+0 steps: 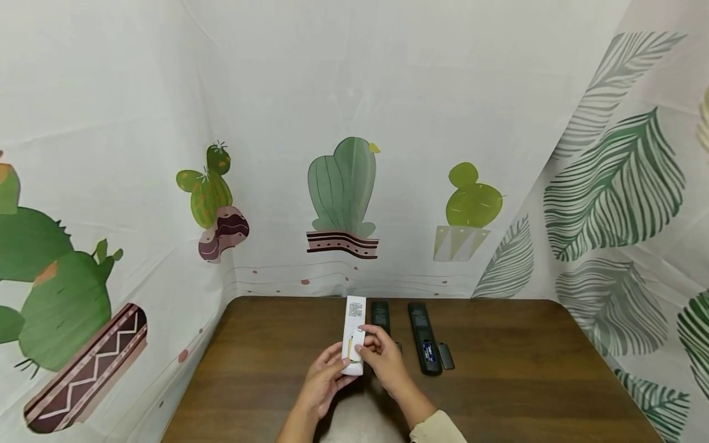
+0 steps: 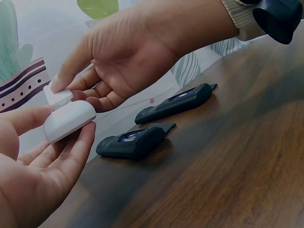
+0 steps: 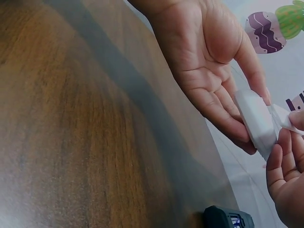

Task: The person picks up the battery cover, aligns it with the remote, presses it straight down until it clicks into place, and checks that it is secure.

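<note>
Left hand: fingers clamped round white remote. Right hand: fingers pinching white cover. Two black remotes near far edge of worktop.

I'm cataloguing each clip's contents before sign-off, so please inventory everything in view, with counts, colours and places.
White remote control: 1, white, raised above the table
White battery cover: 1, white, at the white remote control's lower half
Black remote controls: 2, black, on the table
Black battery covers: 2, black, beside those remotes
Batteries: count unclear, blue, in the black remote controls
Table: 1, brown, below
Cactus-and-leaf-print backdrop: count unclear, mainly white, around the table
Wrist device: 1, dark, right wrist
Sleeve: 1, cream, right forearm
Left hand: 1, bare, gripping the white remote control
Right hand: 1, bare, pinching the white battery cover
</note>
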Tool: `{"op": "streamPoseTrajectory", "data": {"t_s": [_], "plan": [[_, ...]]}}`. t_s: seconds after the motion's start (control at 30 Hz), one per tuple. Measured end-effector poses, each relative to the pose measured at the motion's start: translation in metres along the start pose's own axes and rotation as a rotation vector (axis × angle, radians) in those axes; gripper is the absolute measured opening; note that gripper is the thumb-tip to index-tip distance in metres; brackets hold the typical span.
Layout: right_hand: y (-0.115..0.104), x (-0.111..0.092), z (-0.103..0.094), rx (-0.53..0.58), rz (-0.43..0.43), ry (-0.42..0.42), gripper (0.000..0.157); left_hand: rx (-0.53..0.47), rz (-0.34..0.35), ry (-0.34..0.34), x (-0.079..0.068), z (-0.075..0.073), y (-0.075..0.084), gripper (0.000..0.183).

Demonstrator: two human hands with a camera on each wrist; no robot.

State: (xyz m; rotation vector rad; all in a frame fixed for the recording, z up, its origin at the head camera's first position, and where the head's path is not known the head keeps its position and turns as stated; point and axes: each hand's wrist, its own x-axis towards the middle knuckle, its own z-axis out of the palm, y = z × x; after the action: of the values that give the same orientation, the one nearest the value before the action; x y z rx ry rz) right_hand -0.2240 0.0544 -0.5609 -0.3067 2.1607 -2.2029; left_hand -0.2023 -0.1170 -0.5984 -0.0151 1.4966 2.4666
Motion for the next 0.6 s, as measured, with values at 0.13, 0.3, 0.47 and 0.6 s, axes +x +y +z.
{"op": "streamPoseTrajectory", "data": {"t_s": [0.13, 0.3, 0.47, 0.6], "plan": [[0.0007, 0.0002, 0.0000, -0.010, -0.007, -0.003, 0.040, -0.010, 0.006, -0.008, -0.0012, 0.0006, 0.0014, 0.064], [0.0008, 0.0006, -0.0008, -0.009, -0.011, 0.007, 0.039, -0.016, 0.010, -0.028, -0.0013, 0.0019, 0.0015, 0.064], [-0.0011, -0.0012, -0.0012, -0.016, -0.013, 0.001, 0.039, -0.024, 0.007, -0.033, -0.0016, 0.0029, 0.0003, 0.064], [-0.0020, -0.0021, -0.0020, -0.029, -0.011, -0.007, 0.037, -0.033, 0.003, -0.034, -0.0015, 0.0034, -0.0005, 0.064]]}}
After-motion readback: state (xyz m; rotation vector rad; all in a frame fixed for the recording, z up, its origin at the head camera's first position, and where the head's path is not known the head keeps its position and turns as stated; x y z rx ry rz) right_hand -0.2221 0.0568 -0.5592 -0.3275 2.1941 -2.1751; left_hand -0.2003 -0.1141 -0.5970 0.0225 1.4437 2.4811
